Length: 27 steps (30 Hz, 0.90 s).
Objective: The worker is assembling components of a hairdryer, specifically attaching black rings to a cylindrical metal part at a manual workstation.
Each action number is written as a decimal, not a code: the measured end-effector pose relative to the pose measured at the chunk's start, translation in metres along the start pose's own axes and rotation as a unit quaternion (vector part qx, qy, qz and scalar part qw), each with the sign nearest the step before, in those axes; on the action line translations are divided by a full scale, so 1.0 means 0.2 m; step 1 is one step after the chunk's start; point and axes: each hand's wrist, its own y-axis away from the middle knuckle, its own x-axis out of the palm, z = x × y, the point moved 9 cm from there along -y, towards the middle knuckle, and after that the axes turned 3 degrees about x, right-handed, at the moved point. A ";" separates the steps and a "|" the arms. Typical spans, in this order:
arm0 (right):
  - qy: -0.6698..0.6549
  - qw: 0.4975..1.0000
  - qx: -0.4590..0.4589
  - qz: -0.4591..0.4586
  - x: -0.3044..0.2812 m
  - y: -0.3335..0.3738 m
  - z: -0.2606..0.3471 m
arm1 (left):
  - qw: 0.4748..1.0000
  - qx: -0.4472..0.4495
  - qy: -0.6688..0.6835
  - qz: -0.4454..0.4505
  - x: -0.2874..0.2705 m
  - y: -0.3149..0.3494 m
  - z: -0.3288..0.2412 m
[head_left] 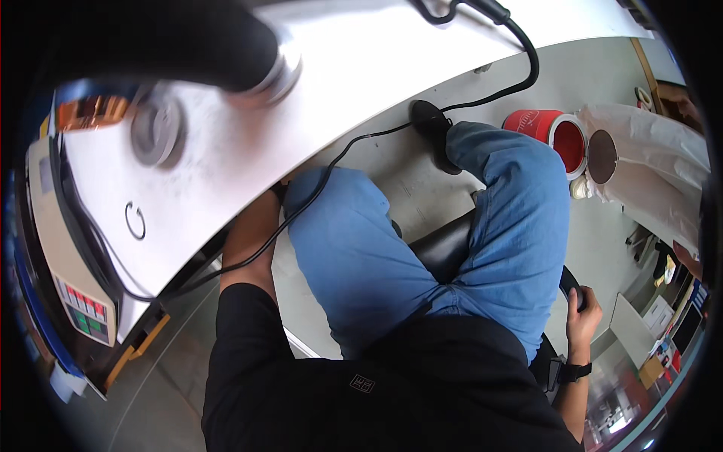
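Note:
My left forearm (252,241) runs under the edge of the white table (218,188), which hides the left hand. At my right side, my right hand (584,315) is closed around a black chair armrest (572,288); a dark watch sits on that wrist. On the table lie a thin open ring (135,221) and a blurred grey round ring (156,129). A black cylinder with a metal rim (280,71) stands out blurred at the upper left. A black cable (354,141) crosses over the table edge and above my left forearm and knee.
A beige device with colored keys (83,290) stands at the table's left, near a copper-colored coil (92,113). Beyond my right knee are a red bucket (531,124), lying tilted, and a whitish plastic bag (655,151). Part of another person's hand (687,105) shows at far right.

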 end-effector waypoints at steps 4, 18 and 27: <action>0.013 1.000 -0.003 -0.001 -0.04 0.02 0.02 | 0.987 0.104 -0.012 0.121 0.56 0.08 -0.35; 0.002 0.999 0.004 0.038 -0.06 -0.01 0.03 | 0.937 0.090 -0.119 0.315 1.33 -0.10 -0.57; 0.006 0.999 0.021 0.036 -0.07 -0.02 0.03 | 0.894 0.121 -0.282 0.327 1.65 0.34 -0.75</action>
